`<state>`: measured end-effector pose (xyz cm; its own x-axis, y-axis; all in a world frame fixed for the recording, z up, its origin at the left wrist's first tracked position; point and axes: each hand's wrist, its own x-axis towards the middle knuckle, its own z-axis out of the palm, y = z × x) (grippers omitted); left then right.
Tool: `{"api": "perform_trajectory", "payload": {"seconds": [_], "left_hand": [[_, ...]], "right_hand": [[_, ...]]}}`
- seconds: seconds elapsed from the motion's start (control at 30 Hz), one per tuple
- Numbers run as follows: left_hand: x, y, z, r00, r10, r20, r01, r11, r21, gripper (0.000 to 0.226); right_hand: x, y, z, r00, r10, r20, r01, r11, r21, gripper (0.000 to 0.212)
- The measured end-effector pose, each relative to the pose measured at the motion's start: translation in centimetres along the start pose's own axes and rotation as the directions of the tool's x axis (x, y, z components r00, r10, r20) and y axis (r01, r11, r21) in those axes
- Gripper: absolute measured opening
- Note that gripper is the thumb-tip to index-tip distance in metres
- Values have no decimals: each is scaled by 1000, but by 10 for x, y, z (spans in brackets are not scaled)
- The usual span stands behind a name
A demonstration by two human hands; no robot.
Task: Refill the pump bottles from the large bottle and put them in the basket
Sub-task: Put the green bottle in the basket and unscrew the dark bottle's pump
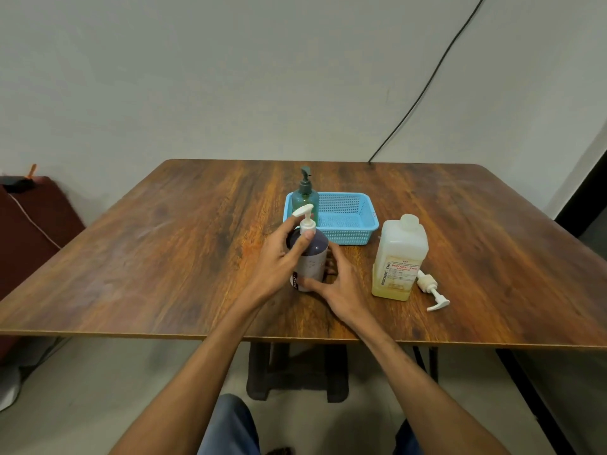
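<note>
On the brown wood-grain table (164, 241), my left hand (279, 257) curls over the shoulder of the dark purple plastic pump bottle (313, 257). Its thumb presses at the collar of the bottle's white pump head (306, 218). The bottle stands upright near the middle of the table, just in front of the basket. My right hand (341, 284) clasps the bottle low down, thumb across the front of the base and fingers wrapped behind, partly hidden. I take this as the twist at the collar, though I can't tell whether I'm loosening it or tightening it. The next move needs a firm hold at the base while the top turns. Behind, the teal translucent pump bottle (304, 198) already stands in the left end of the light blue perforated plastic basket (348, 236). Further right stands the large cloudy-white square bottle (400, 254), yellowish liquid low inside, with a loose white pump (430, 287) lying beside it. That makes two pump bottles, one basket, one large bottle and one spare pump.
</note>
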<state>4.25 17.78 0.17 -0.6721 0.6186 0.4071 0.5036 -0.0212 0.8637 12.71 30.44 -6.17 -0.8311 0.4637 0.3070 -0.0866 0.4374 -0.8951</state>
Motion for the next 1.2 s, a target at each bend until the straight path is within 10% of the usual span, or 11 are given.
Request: {"api": "perform_trajectory", "payload": {"seconds": [0.43,0.67,0.93,1.2], "left_hand": [[13,-5,14,951,-124,-285,46,964,-264,44],[3,-4,13,996,-81,-31,68,953,-295,35],[11,-10,9,980,3,-197,-52,969,-243,44],[7,-12,5,1000,16,-24,-21,970,-244,40]], "right_hand": [[3,4,0,1000,16,-18,-16,1000,-2,89],[3,9,3,1000,-9,-19,9,1000,1,89],[3,9,2,1000,-12,-19,12,1000,9,88],[1,10,2,1000,-14,-18,14,1000,15,85]]}}
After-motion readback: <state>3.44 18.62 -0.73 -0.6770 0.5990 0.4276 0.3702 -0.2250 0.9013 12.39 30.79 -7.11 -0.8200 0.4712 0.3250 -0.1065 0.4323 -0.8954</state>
